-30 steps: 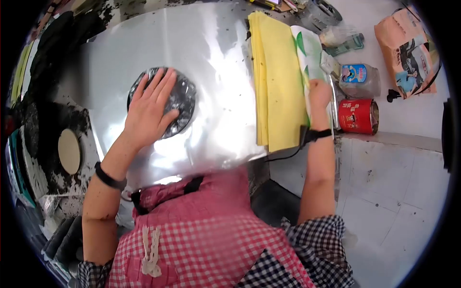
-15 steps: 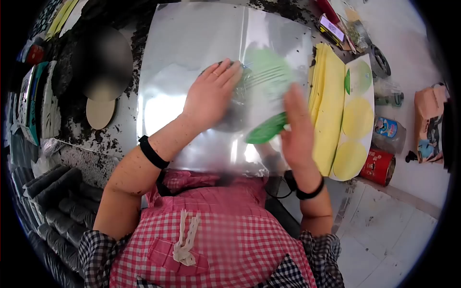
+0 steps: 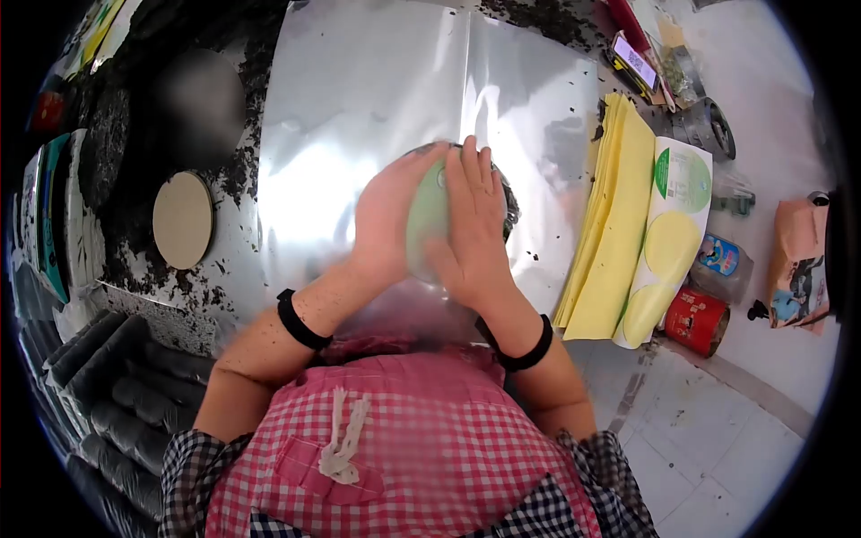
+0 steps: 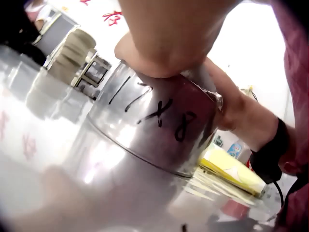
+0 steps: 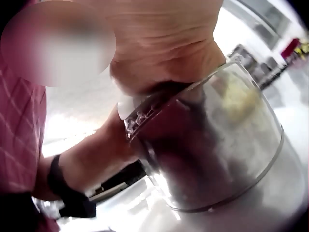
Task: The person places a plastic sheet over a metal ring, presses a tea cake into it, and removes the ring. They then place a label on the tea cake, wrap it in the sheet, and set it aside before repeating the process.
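Observation:
A shiny metal cylinder (image 4: 145,125), handwritten with "17X8", stands on the silvery sheet (image 3: 359,81). Plastic-covered dark material (image 3: 512,215) shows at its top edge in the head view. Over that top lies a green round label (image 3: 428,220), partly hidden by both hands. My left hand (image 3: 384,215) rests on the label's left side, fingers together and pointing away from me. Lying flat on the right side, my right hand (image 3: 478,224) has its fingers straight and its thumb across the green. From the right wrist view, the palm sits right above the cylinder's rim.
Yellow sheets (image 3: 605,224) and a strip of round labels (image 3: 673,229) lie to the right. Beyond them are a red can (image 3: 695,321), a clear jar (image 3: 725,264) and a paper bag (image 3: 798,260). Dark crumbs and a beige disc (image 3: 182,221) lie left.
My right hand has brought a green label leftward from the label strip onto the cylinder's top. Both hands now lie on it; the left has stayed at the cylinder. The head view has shifted.

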Available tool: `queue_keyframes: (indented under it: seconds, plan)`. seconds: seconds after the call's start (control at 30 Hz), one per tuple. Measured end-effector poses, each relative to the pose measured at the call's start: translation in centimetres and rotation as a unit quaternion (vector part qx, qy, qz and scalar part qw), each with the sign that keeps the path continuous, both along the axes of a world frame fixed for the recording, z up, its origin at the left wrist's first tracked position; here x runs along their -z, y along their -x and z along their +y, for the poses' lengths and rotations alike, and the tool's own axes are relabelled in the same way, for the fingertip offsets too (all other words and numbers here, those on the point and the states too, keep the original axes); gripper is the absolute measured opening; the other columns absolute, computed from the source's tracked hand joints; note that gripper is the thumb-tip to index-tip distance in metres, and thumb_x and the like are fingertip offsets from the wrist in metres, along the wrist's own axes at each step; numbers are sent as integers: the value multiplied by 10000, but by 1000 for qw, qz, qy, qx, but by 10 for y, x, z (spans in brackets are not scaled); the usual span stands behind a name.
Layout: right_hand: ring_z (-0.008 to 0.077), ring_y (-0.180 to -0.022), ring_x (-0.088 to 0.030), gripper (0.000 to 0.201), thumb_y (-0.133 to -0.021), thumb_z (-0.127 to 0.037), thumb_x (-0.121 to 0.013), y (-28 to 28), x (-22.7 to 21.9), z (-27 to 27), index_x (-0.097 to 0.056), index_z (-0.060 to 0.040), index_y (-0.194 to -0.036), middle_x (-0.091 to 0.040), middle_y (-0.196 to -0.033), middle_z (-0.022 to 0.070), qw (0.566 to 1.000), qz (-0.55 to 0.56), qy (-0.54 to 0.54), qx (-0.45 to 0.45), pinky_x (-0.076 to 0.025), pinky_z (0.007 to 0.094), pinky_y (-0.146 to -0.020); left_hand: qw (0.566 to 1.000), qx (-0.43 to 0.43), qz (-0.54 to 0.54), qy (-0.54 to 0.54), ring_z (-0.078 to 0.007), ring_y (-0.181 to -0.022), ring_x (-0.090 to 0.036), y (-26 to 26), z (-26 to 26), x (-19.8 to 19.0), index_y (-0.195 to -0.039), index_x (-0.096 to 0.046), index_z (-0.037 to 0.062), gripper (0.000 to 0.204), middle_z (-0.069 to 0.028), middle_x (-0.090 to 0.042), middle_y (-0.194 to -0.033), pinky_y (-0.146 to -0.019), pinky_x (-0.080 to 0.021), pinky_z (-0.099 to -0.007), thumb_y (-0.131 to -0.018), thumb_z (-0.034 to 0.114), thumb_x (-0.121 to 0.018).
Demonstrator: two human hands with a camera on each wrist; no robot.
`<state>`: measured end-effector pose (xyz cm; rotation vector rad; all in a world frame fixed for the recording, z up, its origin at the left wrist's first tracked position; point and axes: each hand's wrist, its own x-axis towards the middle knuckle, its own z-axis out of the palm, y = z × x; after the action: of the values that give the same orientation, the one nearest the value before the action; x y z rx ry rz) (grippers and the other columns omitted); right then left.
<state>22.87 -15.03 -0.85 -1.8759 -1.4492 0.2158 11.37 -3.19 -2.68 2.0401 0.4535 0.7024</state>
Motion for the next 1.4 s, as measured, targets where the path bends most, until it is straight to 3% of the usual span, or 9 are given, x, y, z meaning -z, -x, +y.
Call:
queue_keyframes:
  seconds: [0.1, 0.23, 0.47, 0.83, 1.0, 1.1, 1.2, 1.33, 1.4]
  plan:
    - [593, -1493, -267, 753, -984, -488, -588, 10, -2, 9, -445, -41, -1573, -292, -1658, 296, 976, -175, 127, 27, -217, 671, -1198, 971, -194, -80, 114, -329, -1481, -404, -6, -9, 17, -1493, -456, -64, 530, -177, -429, -1599, -1235, -307, -437, -1142, 311, -326]
    - [540, -1457, -364, 638, -925, -325, -680, 13, 6, 13, -548, -45, -1483, -384, -1608, 280, 968, -194, 149, 52, -269, 650, -1195, 975, 92, -123, -163, -425, -1494, -398, -3, 9, 6, -1495, -517, 33, 690, -228, -450, -1596, -1241, -285, -518, -928, 402, -655]
    - [300, -1255, -624, 572, -804, 186, -594, -10, 22, -22, -625, -8, -1342, -628, -1319, 168, 886, 378, -134, 231, -510, 337, -1038, 942, 164, 144, -255, -324, -1508, -409, -14, -2, -23, -1519, -540, 163, 728, -183, -448, -1607, -1275, -268, -496, -866, 421, -731]
    - [318, -1064, -696, 202, -770, 157, -600, 26, -60, -72, -680, -28, -777, -727, -1113, 170, 959, 109, -259, 26, -557, 394, -925, 923, 237, 159, -258, -286, -1139, -671, 39, -53, -93, -1362, -620, 122, 466, -130, -625, -1384, -960, -536, -438, -941, 322, -627]
    - [233, -1080, -633, 166, -817, 126, -620, -49, -10, -163, -595, -23, -750, -664, -1254, 177, 926, 277, -184, 178, -507, 342, -956, 954, -78, 144, -251, -467, -1371, -471, 77, 0, -94, -1389, -574, -6, 608, -289, -505, -1474, -1176, -352, -541, -931, 382, -668]
    - [247, -1100, -626, 121, -732, 82, -559, -46, 38, -155, -563, -37, -756, -669, -1229, 133, 891, 384, -104, 218, -496, 349, -988, 984, -54, 164, 45, -403, -1458, -377, 58, 22, 38, -1533, -372, -31, 708, -298, -375, -1569, -1236, -260, -506, -1026, 388, -635]
    - [281, -1181, -631, 153, -704, 5, -576, -51, 48, -182, -608, -25, -850, -674, -1248, 137, 781, 553, -217, 192, -499, 381, -1052, 899, -3, 146, 412, -312, -1401, -447, 28, 3, -19, -1577, -231, -10, 805, -234, -397, -1538, -1178, -360, -433, -1022, 389, -657]
    - [346, -1116, -687, 585, -653, -72, -574, -80, -39, -182, -596, 56, -1223, -658, -1281, 233, 737, 566, -267, 254, -586, 411, -970, 965, 30, 184, 184, -228, -1264, -548, -54, 110, -28, -1432, -509, 12, 651, -181, -577, -1347, -1116, -444, -430, -995, 467, -674]
    - [340, -1035, -712, 614, -638, -48, -556, -118, -36, -185, -587, 60, -1243, -663, -1240, 247, 781, 499, -263, 269, -616, 366, -892, 910, 1, -130, 394, -248, -1214, -591, -135, 165, -110, -1404, -541, -15, 600, -132, -620, -1351, -1037, -483, -417, -1025, 441, -633]
